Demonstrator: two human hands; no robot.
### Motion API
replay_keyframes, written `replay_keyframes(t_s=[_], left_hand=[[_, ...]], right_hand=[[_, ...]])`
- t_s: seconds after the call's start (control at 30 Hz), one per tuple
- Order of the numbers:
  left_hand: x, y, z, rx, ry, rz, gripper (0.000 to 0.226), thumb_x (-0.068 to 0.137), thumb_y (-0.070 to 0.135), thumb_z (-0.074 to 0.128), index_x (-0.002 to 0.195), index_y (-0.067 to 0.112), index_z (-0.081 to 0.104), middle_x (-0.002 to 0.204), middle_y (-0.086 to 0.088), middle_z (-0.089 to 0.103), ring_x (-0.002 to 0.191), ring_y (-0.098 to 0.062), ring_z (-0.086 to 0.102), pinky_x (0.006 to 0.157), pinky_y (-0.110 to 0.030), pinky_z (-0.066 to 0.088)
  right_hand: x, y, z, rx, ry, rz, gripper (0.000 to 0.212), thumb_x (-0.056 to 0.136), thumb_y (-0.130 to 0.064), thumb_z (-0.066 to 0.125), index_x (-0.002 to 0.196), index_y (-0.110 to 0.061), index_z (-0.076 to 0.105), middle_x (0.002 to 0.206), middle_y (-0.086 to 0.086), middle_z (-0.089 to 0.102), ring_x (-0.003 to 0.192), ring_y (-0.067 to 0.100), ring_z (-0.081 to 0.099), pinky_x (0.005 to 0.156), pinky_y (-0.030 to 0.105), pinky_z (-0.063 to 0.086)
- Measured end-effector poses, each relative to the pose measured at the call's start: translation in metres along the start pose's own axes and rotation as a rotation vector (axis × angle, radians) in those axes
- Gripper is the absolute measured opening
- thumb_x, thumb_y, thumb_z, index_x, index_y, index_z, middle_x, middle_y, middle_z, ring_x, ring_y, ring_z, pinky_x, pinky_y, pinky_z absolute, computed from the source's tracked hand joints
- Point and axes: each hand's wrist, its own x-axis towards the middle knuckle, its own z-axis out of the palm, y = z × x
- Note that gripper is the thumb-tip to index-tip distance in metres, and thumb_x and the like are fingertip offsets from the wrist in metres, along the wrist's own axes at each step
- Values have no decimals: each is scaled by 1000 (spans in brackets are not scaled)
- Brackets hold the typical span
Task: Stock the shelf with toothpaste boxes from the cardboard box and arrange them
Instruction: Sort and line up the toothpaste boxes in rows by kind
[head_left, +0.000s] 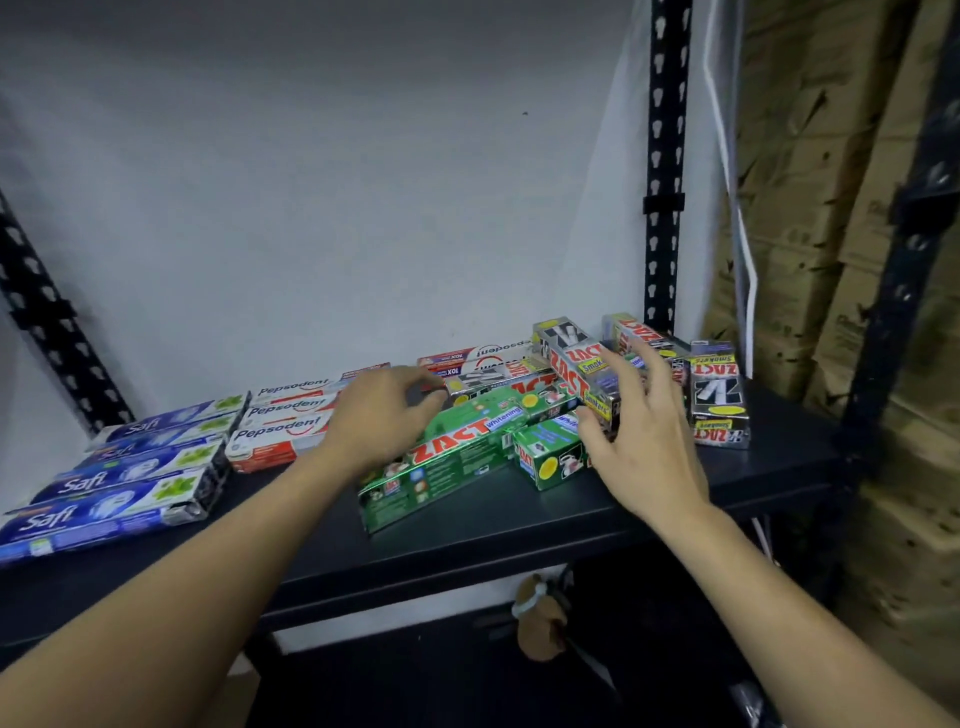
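Note:
Toothpaste boxes lie on a black shelf (519, 525). Blue Safi boxes (130, 467) are lined up at the left, with white-red Pepsodent boxes (285, 421) beside them. A jumbled heap sits at the right: a long green Zact box (447, 457), a shorter green one (550, 457), and a silver Zact Smokers box (576, 369) lying across the top. My left hand (384, 415) rests with curled fingers on the heap's left end, over the long green box. My right hand (639, 431) hovers with fingers spread at the silver box. The cardboard box is out of view.
Another silver Zact box (719, 395) stands at the far right of the shelf. Black perforated uprights (665, 171) frame the shelf against a white wall. Stacked cardboard cartons (831, 260) fill the right side. A brown object (540, 618) hangs below the shelf.

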Motion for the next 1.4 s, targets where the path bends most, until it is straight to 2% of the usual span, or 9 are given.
replay_keyframes(t_s=[0.07,0.2,0.33,0.53,0.67,0.9,1.07,1.2,1.4], left_hand=[[21,-3,8,49,-19,14,43,88,55,44,111,31,72,103,4,75,94,-23,66,83,-39,53],[64,-19,28,81,-85,-12,26,99,30,53,117,24,71,113,-5,72,95,-32,64,79,-34,47],[100,-38,50,100,-124,-40,27,100,28,53,121,20,67,126,-11,67,104,-32,61,82,-34,45],[135,-59,76,162,-288,-85,45,94,36,65,135,19,57,133,-13,61,117,-34,56,95,-37,42],[147,-63,80,152,-340,-96,54,91,32,70,140,18,51,137,-13,59,120,-33,55,97,-34,40],[150,-63,79,115,-329,-103,60,90,36,71,144,19,51,141,-15,55,126,-35,50,99,-34,37],[142,-52,66,104,-252,-65,62,87,39,72,142,16,54,132,-20,59,118,-38,54,94,-37,40],[133,-44,43,98,-207,-40,57,89,33,73,140,13,56,126,-22,59,111,-38,55,87,-35,39],[97,-37,-11,113,-89,-55,56,92,34,68,142,15,53,124,-18,56,109,-35,55,91,-38,42]], right_hand=[[1,2,2,-28,6,-14,54,92,-37,55,142,-23,40,155,2,20,137,23,31,95,37,46],[1,4,5,-21,48,-51,44,92,-35,55,134,-23,50,151,1,28,136,22,34,90,35,49],[2,7,8,-10,68,-52,43,92,-35,55,133,-25,51,149,-1,30,133,19,37,87,35,50],[3,9,10,-37,58,-63,43,94,-35,50,136,-28,49,150,-6,29,134,14,36,93,33,48],[3,10,10,-32,59,-59,42,94,-34,51,136,-29,49,148,-6,31,127,15,43,90,34,50],[2,10,11,-36,61,-55,40,94,-34,52,134,-28,50,146,-6,33,123,15,46,87,31,47],[2,10,11,-43,60,-49,41,94,-35,51,134,-28,50,145,-6,32,122,15,46,86,33,48],[2,10,10,-41,54,-41,40,94,-35,51,134,-28,49,145,-7,32,121,16,47,87,35,51],[2,7,9,-41,46,-34,40,94,-36,51,134,-28,49,145,-7,32,121,16,48,85,37,52]])
